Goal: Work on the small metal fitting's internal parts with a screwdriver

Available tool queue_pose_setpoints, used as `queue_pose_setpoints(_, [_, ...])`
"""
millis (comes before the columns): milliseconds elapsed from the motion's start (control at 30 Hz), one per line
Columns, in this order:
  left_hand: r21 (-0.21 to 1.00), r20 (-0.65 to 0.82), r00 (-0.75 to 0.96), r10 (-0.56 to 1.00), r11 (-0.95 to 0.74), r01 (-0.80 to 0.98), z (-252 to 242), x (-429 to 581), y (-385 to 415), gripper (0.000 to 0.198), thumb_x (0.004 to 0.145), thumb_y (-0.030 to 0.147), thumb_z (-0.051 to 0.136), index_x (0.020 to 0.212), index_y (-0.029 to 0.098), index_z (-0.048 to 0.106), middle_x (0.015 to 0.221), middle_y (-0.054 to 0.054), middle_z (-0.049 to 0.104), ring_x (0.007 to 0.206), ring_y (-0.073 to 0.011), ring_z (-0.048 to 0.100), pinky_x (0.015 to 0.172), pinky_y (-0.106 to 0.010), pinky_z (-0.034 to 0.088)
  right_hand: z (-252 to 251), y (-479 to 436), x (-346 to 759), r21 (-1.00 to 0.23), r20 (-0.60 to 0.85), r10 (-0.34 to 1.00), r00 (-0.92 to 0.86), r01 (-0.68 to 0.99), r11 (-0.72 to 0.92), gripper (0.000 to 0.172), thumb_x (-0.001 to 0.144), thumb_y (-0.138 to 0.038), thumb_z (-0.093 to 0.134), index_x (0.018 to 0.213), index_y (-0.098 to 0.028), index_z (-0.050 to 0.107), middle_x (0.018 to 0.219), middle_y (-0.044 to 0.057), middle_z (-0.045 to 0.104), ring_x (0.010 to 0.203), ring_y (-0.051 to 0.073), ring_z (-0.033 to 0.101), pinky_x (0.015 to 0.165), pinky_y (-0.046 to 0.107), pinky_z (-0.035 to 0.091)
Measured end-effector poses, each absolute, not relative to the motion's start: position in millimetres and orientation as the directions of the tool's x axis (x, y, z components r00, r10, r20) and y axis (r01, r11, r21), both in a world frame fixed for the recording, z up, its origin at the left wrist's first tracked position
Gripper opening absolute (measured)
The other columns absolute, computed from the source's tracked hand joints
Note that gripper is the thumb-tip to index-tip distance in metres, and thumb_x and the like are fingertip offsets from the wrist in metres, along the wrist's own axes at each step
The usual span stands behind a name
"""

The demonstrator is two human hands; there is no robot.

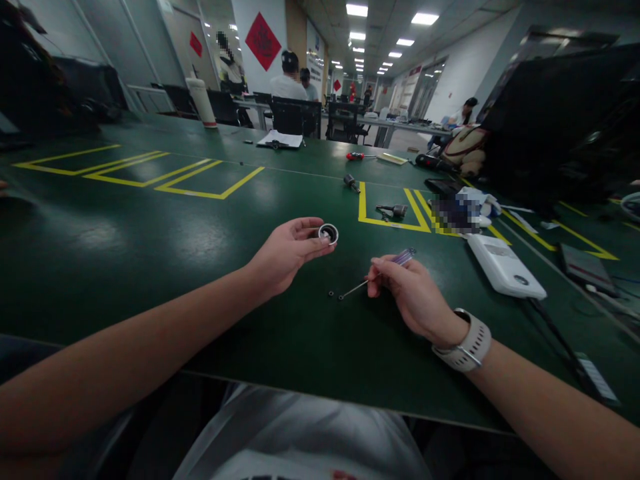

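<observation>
Between the thumb and fingers of my left hand (285,257) is a round metal ring-shaped part (329,233), its hollow side facing me, with something pale inside. My right hand (405,287) is closed around the purple, see-through handle of a thin screwdriver (356,289). The shaft slants down to the left, and its tip meets a tiny dark ring (341,298) on the green table. Whether that ring clings to the tip I cannot tell. A second tiny dark piece (331,293) lies just left of it. A pale watch (467,343) circles my right wrist.
Two dark metal parts, one upper (351,182) and one lower (395,211), lie beyond my hands near yellow tape markings (395,225). A white device (507,267) with a cable is at right. Farther back are a red-handled screwdriver (356,156), a clipboard (280,140) and a white bottle (201,101).
</observation>
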State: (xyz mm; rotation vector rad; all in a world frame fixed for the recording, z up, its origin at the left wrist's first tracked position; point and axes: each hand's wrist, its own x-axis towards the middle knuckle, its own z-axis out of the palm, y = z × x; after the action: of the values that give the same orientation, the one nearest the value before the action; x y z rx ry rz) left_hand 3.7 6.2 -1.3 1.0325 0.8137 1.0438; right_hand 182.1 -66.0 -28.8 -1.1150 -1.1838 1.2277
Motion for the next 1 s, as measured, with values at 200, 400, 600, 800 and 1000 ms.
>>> queue_pose_setpoints(200, [0.923, -0.045, 0.37, 0.928, 0.18, -0.339, -2.8, 3.6, 7.8, 0.016, 0.077, 0.005, 0.057, 0.091, 0.01, 0.06, 0.089, -0.007, 0.066, 0.081, -0.0156, 0.065, 0.083, -0.033, 0.052, -21.7, -72.8, 180.4, -0.939, 0.164, 0.985, -0.048, 0.298, 0.171, 0.027, 0.085, -0.036, 0.05, 0.067, -0.016, 0.058, 0.055, 0.0, 0.058, 0.055, 0.014, 0.056, 0.057, 0.029, 0.043])
queue_pose_setpoints(400, [0.917, -0.038, 0.358, 0.933, 0.175, -0.358, -2.9, 5.1, 5.1, 0.021, 0.07, 0.0, 0.058, 0.088, 0.011, 0.062, 0.085, -0.005, 0.066, 0.082, -0.0144, 0.064, 0.086, -0.03, 0.051, -21.7, -85.5, 168.5, -0.47, 0.568, 0.79, -0.231, 0.697, 0.542, 0.024, 0.086, -0.021, 0.046, 0.063, -0.019, 0.052, 0.06, 0.002, 0.057, 0.063, 0.016, 0.054, 0.069, 0.035, 0.044])
queue_pose_setpoints(600, [0.965, -0.041, 0.334, 0.942, 0.124, -0.23, -5.2, 5.8, 2.7, 0.027, 0.065, 0.003, 0.064, 0.091, 0.013, 0.063, 0.086, -0.005, 0.067, 0.081, -0.0154, 0.064, 0.081, -0.033, 0.053, -26.1, -85.8, 167.7, -0.34, 0.651, 0.691, -0.314, 0.694, 0.635, 0.012, 0.084, -0.016, 0.047, 0.075, -0.02, 0.053, 0.066, 0.002, 0.059, 0.067, 0.017, 0.054, 0.08, 0.041, 0.045])
queue_pose_setpoints(800, [0.992, 0.028, 0.373, 0.927, 0.021, -0.127, -10.2, 7.4, -2.7, 0.024, 0.064, 0.009, 0.067, 0.087, 0.012, 0.065, 0.089, -0.005, 0.067, 0.082, -0.0163, 0.064, 0.08, -0.035, 0.053, -23.2, -90.8, 170.2, -0.299, 0.778, 0.553, -0.298, 0.598, 0.743, 0.015, 0.08, -0.009, 0.05, 0.089, -0.021, 0.055, 0.079, 0.003, 0.063, 0.075, 0.017, 0.058, 0.084, 0.043, 0.046])
queue_pose_setpoints(1000, [0.996, 0.04, 0.41, 0.911, -0.005, -0.085, -10.2, 8.6, -7.8, 0.025, 0.063, 0.006, 0.066, 0.087, 0.012, 0.066, 0.086, -0.004, 0.068, 0.076, -0.0139, 0.064, 0.077, -0.032, 0.054, -24.4, -86.7, 167.9, -0.29, 0.755, 0.569, -0.326, 0.612, 0.736, 0.015, 0.082, -0.009, 0.051, 0.092, -0.02, 0.054, 0.083, 0.005, 0.064, 0.08, 0.018, 0.058, 0.085, 0.041, 0.047])
